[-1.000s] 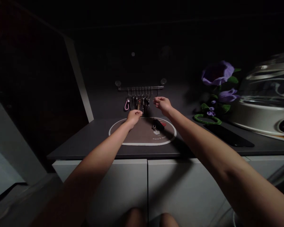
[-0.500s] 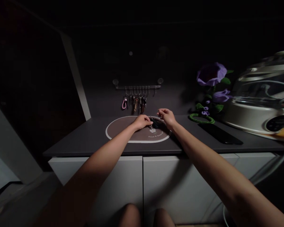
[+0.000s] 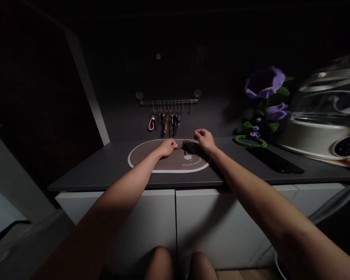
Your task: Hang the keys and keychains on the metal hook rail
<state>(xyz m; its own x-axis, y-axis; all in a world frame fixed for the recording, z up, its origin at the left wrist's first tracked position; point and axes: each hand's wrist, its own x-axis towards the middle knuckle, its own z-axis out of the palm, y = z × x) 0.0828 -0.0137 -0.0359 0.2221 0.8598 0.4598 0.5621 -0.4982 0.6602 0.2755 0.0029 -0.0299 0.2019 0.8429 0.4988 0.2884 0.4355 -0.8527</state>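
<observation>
A dark bunch of keys (image 3: 189,147) lies on the oval brown mat (image 3: 146,159) with a white rim. At its left side, my left hand (image 3: 167,147) pinches a thin metal piece of the bunch, which looks like a key. My right hand (image 3: 205,140) is raised just above and right of the bunch, thumb and fingers pressed together. What those fingers hold, if anything, is too small to make out. Behind the mat, several keys (image 3: 172,120) and a pink loop keyring (image 3: 151,123) hang from a clear hook rail (image 3: 169,102) on the wall.
To the right on the dark counter (image 3: 105,171) lies a black phone-like slab (image 3: 275,160). Behind it stand purple flowers (image 3: 265,83) with a green ring base (image 3: 251,141). A white appliance with a clear cover (image 3: 312,136) fills the far right.
My left hand has shifted left from the dark bunch, and a metal piece now shows between it and the bunch. My right hand stays closed at nearly the same spot. The view has tilted slightly.
</observation>
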